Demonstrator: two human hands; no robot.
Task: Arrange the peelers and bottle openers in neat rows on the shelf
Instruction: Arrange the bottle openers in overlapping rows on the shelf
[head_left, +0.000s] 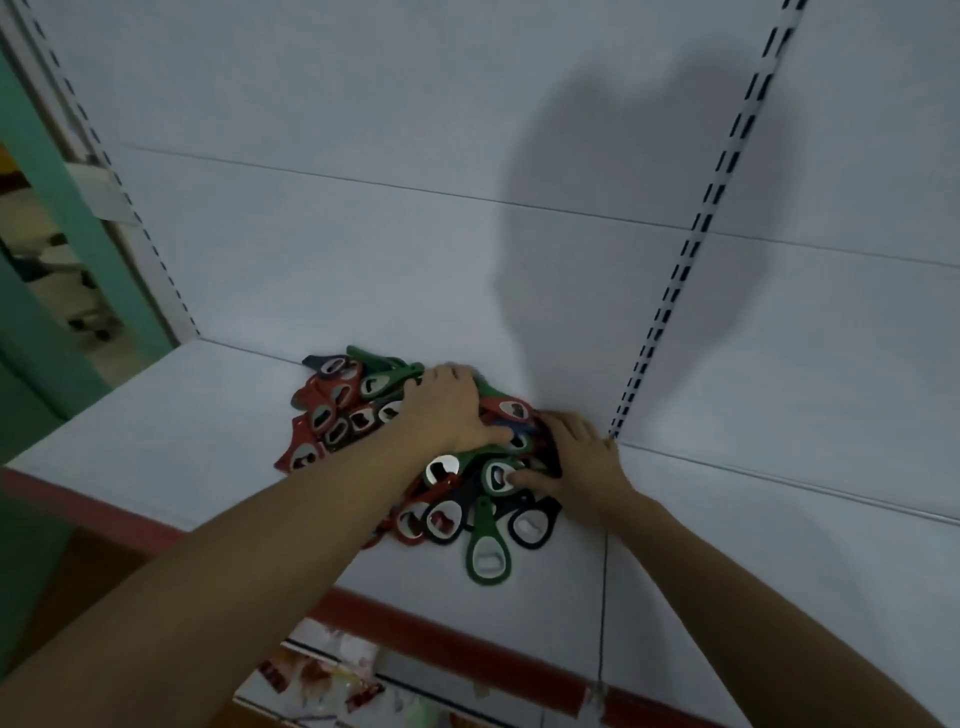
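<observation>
A jumbled heap of red, green and dark blue bottle openers (343, 410) lies on the white shelf (171, 426), close to its back wall. One green opener (487, 551) sticks out of the heap toward the front edge. My left hand (447, 410) lies palm down on top of the heap, fingers spread over the openers. My right hand (582, 462) rests against the heap's right side, its fingers reaching in among the openers. Whether either hand grips one is hidden. I see no peelers.
The shelf has a red front edge strip (467, 639). A slotted upright (691, 244) runs up the white back panel right of the heap. A lower shelf with packaged goods (322, 675) shows below. Green framing (47, 208) stands at the left.
</observation>
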